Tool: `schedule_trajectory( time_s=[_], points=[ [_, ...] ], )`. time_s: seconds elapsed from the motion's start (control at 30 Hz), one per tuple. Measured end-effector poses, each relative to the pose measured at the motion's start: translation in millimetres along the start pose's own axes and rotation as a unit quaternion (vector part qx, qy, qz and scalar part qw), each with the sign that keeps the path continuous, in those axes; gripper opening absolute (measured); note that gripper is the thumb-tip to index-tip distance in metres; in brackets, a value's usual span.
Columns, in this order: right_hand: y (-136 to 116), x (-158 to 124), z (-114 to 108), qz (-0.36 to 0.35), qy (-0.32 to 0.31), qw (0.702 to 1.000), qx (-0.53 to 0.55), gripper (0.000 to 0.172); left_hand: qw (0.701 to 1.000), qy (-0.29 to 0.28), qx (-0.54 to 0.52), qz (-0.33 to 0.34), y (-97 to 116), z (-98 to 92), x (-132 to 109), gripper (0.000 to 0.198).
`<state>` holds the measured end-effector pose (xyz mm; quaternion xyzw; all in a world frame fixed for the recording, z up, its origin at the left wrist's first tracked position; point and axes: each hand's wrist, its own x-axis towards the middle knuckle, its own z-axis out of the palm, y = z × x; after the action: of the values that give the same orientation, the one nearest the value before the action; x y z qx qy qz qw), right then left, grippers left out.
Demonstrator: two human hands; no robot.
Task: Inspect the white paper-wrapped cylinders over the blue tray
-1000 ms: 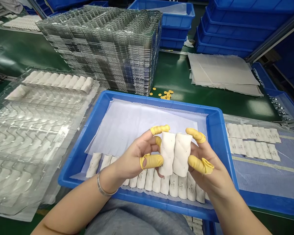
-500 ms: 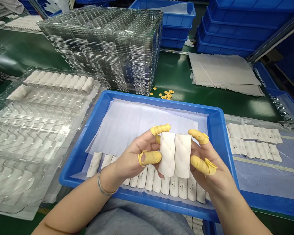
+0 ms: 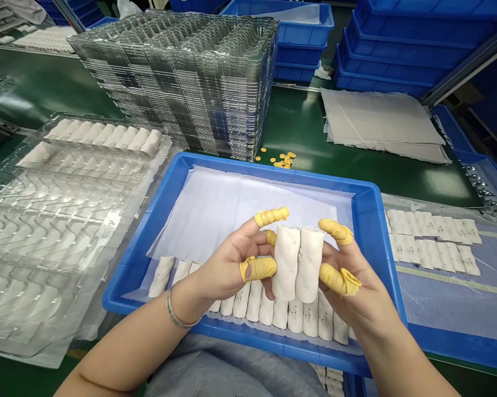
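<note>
Two white moulded tubes (image 3: 298,263) held upright, touching side by side, above a blue tray (image 3: 142,226).
Left hand (image 3: 227,270) and right hand (image 3: 356,298), wearing five yellow finger cots (image 3: 258,269) between them, each clamp one tube from its outer side.

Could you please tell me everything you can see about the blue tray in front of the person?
The blue tray is a shallow rectangular plastic tray with a raised rim, lying flat on the green bench top. A white sheet lines it, and a row of white tube-shaped pieces sits along its near side. The person's left hand and right hand are above it, and their forearms pass over the near rim.
</note>
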<state>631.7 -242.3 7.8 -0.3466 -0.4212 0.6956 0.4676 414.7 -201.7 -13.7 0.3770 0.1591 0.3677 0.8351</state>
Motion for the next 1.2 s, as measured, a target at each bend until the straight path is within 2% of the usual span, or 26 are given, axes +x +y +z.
schedule_trajectory(
  time_s=[0.2,0.33,0.5,0.63,0.77,0.9,0.97,1.1,1.2],
  points=[
    [0.5,0.2,-2.4,-0.019,0.010,1.000,-0.020,0.039,1.000,0.017,0.010,0.001,1.7,2.0,0.8,0.057],
    [3.9,-0.2,-3.3,-0.038,0.025,0.998,-0.049,0.044,0.999,0.032,0.035,0.012,-1.1,0.6,1.4,0.054],
    [8.5,0.8,2.4,-0.037,0.021,0.998,-0.044,0.054,0.995,0.044,0.080,0.029,-5.7,-1.0,0.2,0.063],
    [9.6,-1.7,5.4,-0.047,0.032,0.996,-0.072,0.052,0.990,0.057,0.129,0.012,-5.9,-0.4,-2.2,0.068],
    [12.5,-5.8,2.4,-0.099,0.061,0.978,-0.173,0.046,0.971,0.069,0.224,0.049,-3.7,1.5,-3.8,0.055],
    [17.5,-7.2,0.0,-0.159,0.058,0.948,-0.271,0.048,0.917,0.066,0.363,0.151,-2.7,3.8,-2.0,0.045],
    [19.1,-7.1,-0.2,-0.169,0.062,0.939,-0.294,0.049,0.897,0.060,0.401,0.178,-2.8,4.3,-0.6,0.043],
    [21.2,-5.6,-0.4,-0.176,0.080,0.928,-0.318,0.047,0.888,0.054,0.412,0.195,-4.7,2.6,0.6,0.038],
    [24.7,-3.8,-0.3,-0.185,0.099,0.922,-0.325,0.048,0.899,0.084,0.380,0.200,-6.8,1.4,1.6,0.029]
  ],
)
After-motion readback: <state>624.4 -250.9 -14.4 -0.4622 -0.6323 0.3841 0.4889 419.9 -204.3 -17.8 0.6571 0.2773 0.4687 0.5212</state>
